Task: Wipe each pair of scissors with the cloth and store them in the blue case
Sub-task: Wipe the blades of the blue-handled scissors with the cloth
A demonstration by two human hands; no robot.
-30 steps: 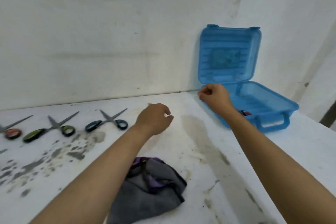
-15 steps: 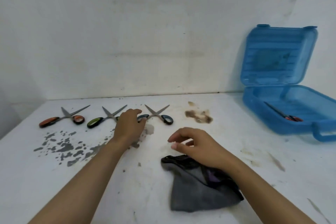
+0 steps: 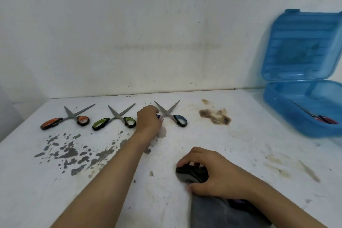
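Three pairs of scissors lie open in a row on the white table (image 3: 231, 153): orange-handled (image 3: 64, 119), green-handled (image 3: 114, 119) and blue-handled (image 3: 171, 114). My left hand (image 3: 149, 121) covers the left handle of the blue-handled scissors, fingers curled onto it. My right hand (image 3: 207, 171) presses down on the grey cloth (image 3: 218, 211), fingers gripping its bunched dark edge. The blue case (image 3: 288, 114) stands open at the far right, lid against the wall, with red-handled scissors (image 3: 323, 119) inside.
The table meets a white wall at the back. Grey flaked patches mark the surface at left, a brown stain (image 3: 215, 117) lies right of the blue-handled scissors, and faint brown streaks run at the right.
My view swung left from the case. My left hand travelled to the blue-handled scissors and closed on a handle. My right hand came back from the case and settled on the cloth.
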